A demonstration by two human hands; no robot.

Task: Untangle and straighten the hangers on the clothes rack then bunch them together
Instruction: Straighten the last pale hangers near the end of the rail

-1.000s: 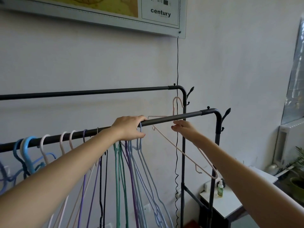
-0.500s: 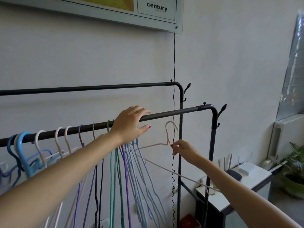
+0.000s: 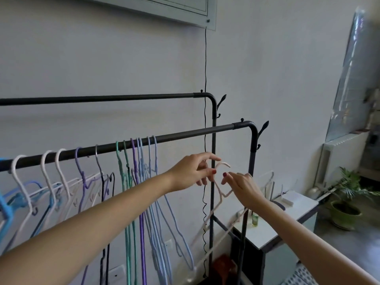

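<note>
A pale pink wire hanger (image 3: pixel 223 164) is off the rack, held in the air below the front rail (image 3: pixel 185 136) near its right end. My left hand (image 3: pixel 191 172) pinches the stem under its hook. My right hand (image 3: pixel 243 187) grips the neck and right shoulder, which run behind my fingers. Its lower bar slants down past the rack's posts. On the front rail hang a tight group of teal, purple and light blue hangers (image 3: pixel 139 161), then spread white and lilac hangers (image 3: pixel 47 171) to the left, some crossed, and a blue hanger (image 3: pixel 4 204) at the edge.
The back rail (image 3: pixel 102 98) carries nothing. A black cable (image 3: pixel 205 79) hangs down the wall behind the rack. To the right stand a white side table (image 3: pixel 287 225) with a green bottle (image 3: pixel 255 219) and a white box (image 3: pixel 289 199), then a potted plant (image 3: pixel 347 210).
The pink hanger came off the front rail and dropped below it. My left hand left the rail and moved right to take its hook. The view tilted down and closer.
</note>
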